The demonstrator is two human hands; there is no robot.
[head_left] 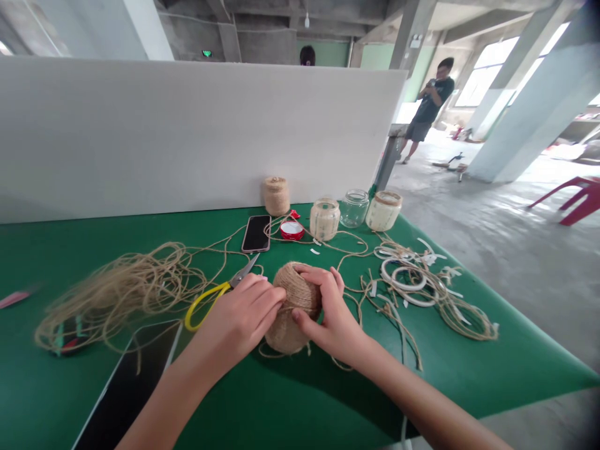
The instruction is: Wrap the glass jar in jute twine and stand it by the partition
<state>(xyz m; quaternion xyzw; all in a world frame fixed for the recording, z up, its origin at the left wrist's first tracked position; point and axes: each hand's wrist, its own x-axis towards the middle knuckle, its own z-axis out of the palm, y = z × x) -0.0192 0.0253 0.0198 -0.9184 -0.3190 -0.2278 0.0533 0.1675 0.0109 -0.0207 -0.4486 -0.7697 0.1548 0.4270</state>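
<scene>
- The twine-wrapped bundle (300, 290) sits between both hands at the green counter (37, 250); whether its base rests on the surface or is slightly raised is hard to tell.
- The right hand (336, 309) holds the bundle's right side, fingers curled over the top and thumb across the front, probably to keep it from turning.
- The left hand (250, 306) has its fingers bunched close, tips against the bundle's left side, perhaps to control a strand; whether anything is pinched there cannot be told, as the knuckles cover it.
- Left of the bundle lie scissors (220, 289) with yellow handles, seemingly within easy reach; the left hand hides part of them.
- Farther left is a loose twine heap (145, 281), probably spread so strands can pull free; it blurs at its far side and half covers a red-and-black item (70, 345), unclear in kind.
- Beyond the bundle stand a clear jar (354, 209) and a covered jar (324, 220), apparently set back to leave working room.
- Right of the bundle, white rings (412, 302) lie tangled among cord and scraps, so their full outlines are lost.
- Nearer the wearer than the bundle, and left, a dark flat panel (126, 387) is cut off by the forearm and frame.
</scene>
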